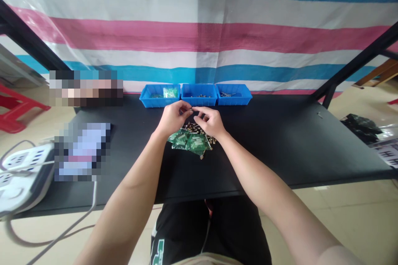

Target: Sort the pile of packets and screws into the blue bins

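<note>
My left hand [174, 116] is closed in a pinch above the heap, with a tiny metal piece [191, 109] at its fingertips. The exact kind of this piece is too small to make out. From the other side, my right hand [212, 121] reaches in with its index fingertip at the piece and its thumb held apart. Below both hands lies a heap of small metal hardware [214, 140], some of it with long shanks like screws. Several clear green-tinted packets [196, 144] lie at the front of the heap. My hands partly cover the heap.
Behind my hands stand a left blue bin [155, 102] with packets, a middle blue bin [199, 101] with small metal parts, and a right blue bin [234, 100] with long thin pieces. On the black table [280, 140], a power strip [27, 174] and a blurred-out phone-like object [83, 149] lie left.
</note>
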